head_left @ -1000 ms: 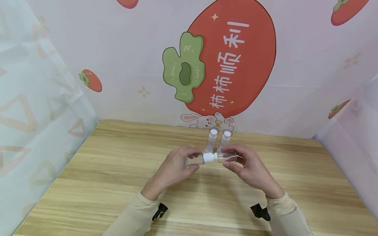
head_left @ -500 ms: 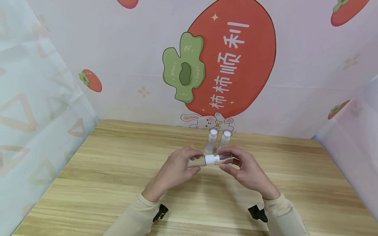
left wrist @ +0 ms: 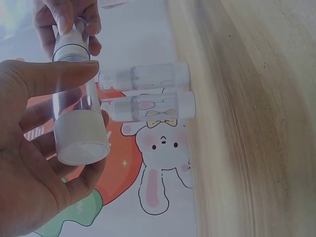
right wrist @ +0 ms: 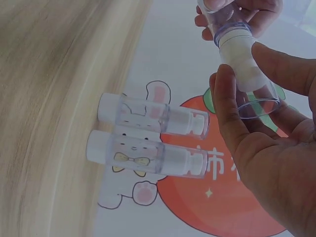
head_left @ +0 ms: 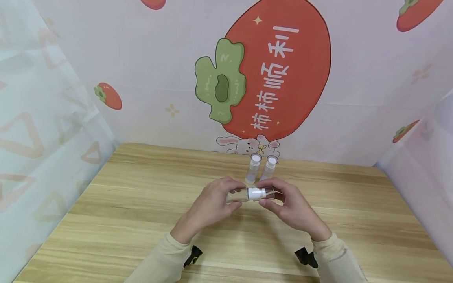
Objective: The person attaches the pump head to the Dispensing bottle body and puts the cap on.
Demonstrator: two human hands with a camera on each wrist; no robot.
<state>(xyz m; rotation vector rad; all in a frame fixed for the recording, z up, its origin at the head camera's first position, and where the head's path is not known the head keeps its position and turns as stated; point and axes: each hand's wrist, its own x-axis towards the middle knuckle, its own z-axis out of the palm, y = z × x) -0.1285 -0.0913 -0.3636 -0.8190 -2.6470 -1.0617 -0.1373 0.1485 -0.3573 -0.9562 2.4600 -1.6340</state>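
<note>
My left hand (head_left: 212, 202) grips a clear pump bottle by its transparent body, thumb on one side and fingers curled round the other. The bottle lies sideways above the table, and its white base (left wrist: 81, 138) points toward the left palm. A clear cap (right wrist: 264, 102) is between the thumb and fingers of my right hand (head_left: 297, 206). This cap surrounds the white pump top (right wrist: 242, 61), its open-looking round end facing the right palm. Behind the hands, two similar capped bottles, one on the left (head_left: 253, 169) and one on the right (head_left: 269, 168), stand upright close together.
The wooden table (head_left: 141, 204) reaches back to a printed backdrop (head_left: 159, 125) with a large red persimmon and a rabbit. Similar printed sheets rise at the left and right sides. A black strap piece (head_left: 192, 256) shows at the left cuff.
My right hand has moved left, sliding the clear cap further over the white pump top toward the bottle body. The left hand has barely shifted, and the two standing bottles stay put.
</note>
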